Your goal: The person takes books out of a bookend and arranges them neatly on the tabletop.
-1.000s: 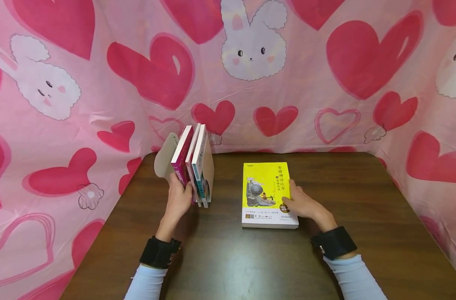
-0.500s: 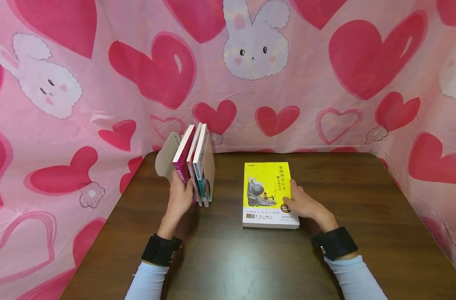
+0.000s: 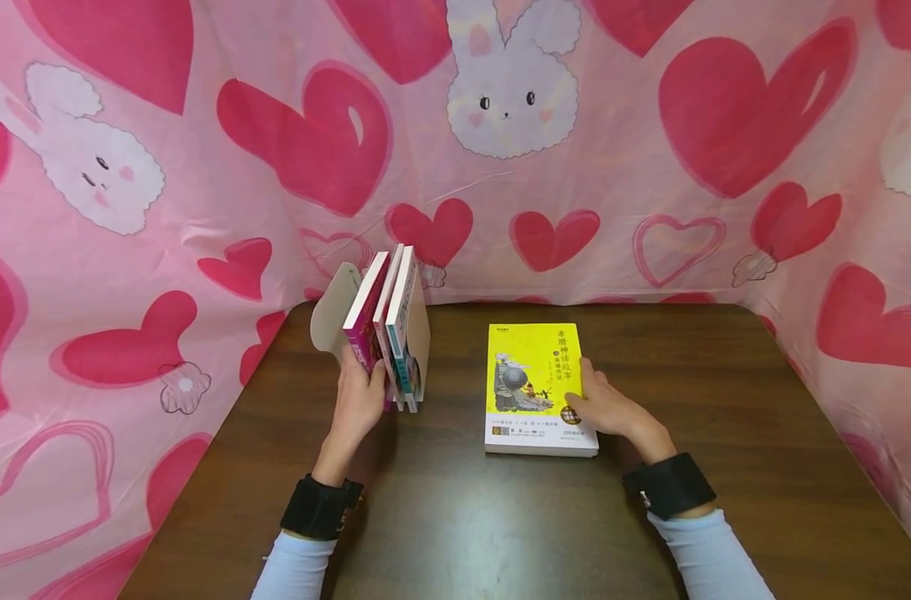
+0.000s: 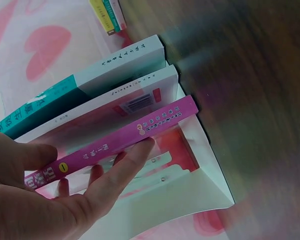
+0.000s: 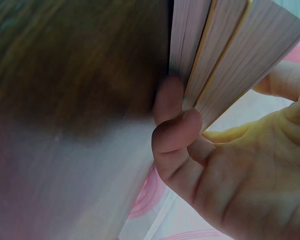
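My left hand point(image 3: 353, 408) pinches a thin magenta book point(image 4: 110, 147) between thumb and fingers. That book stands upright in a white bookend point(image 4: 210, 175), beside a pale book with a barcode point(image 4: 110, 107) and a teal-and-white book point(image 4: 55, 102). A gap separates the magenta book from the bookend's left plate point(image 3: 333, 312). To the right, a yellow-and-white book point(image 3: 526, 375) lies flat on top of a stack. My right hand point(image 3: 613, 408) grips the stack's right side, thumb on the cover. In the right wrist view its fingers curl against the page edges point(image 5: 225, 55).
Everything rests on a dark brown wooden table point(image 3: 455, 517). A pink cloth with hearts and rabbits point(image 3: 500, 183) hangs behind the table and along both sides. Both wrists wear black straps point(image 3: 668, 486).
The magenta book and left hand have shifted only slightly, the book leaning a little toward the left plate. The right hand and the yellow book stay where they were.
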The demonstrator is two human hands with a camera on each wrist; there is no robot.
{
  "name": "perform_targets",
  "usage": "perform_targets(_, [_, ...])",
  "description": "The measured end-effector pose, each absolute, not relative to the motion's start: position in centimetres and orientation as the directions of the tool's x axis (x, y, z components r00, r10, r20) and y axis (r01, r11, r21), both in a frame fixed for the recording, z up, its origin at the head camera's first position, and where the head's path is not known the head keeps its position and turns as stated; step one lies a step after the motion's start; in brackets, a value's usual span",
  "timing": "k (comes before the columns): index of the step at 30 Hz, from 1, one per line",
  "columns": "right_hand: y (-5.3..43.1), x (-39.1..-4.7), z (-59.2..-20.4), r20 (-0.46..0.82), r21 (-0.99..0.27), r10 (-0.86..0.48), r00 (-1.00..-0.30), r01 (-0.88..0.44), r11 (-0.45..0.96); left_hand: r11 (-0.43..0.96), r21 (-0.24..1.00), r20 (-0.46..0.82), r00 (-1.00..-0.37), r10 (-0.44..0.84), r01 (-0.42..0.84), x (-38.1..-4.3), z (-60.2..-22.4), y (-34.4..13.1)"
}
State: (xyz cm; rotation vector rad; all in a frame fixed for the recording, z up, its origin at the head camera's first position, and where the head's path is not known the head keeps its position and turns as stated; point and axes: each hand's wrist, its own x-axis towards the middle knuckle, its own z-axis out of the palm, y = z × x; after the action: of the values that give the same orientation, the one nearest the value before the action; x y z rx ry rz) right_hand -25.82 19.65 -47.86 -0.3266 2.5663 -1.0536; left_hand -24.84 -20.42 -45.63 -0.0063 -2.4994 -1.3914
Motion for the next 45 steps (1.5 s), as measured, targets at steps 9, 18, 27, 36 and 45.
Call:
perform_targets(9, [19.8,-26.0,-48.1,-0.225,-0.708,-0.336,-0.914,-0.083,0.701,0.555,0.815,0.285,-0.949,-0.133,0.167,-23.9,-45.8,-20.4])
perform_targets(18, [19.8,-25.8,-47.4,-0.222,-0.711,-0.334,-0.916,-0.082,0.698,0.55,0.821,0.268,-0.954,-0.133,0.154,-23.5,-45.7,-20.3])
perform_targets(27, [19.7,-26.1,-47.6,-0.227,-0.705,-0.332,-0.916,-0.081,0.705,0.507,0.849,0.264,-0.951,-0.159,0.15,-24.1,-45.9,-20.5])
perform_targets(36, [19.5,-25.8,-47.5,-0.238,-0.708,-0.335,-0.912,-0.073,0.703,0.524,0.844,0.249,-0.949,-0.194,0.114,-24.2,-46.1,-20.4])
perform_targets(45, [19.6,-25.6,-47.5,-0.255,-0.695,-0.324,-0.911,-0.06,0.716,0.521,0.848,0.222,-0.958,-0.183,0.097,-24.4,-46.1,-20.4])
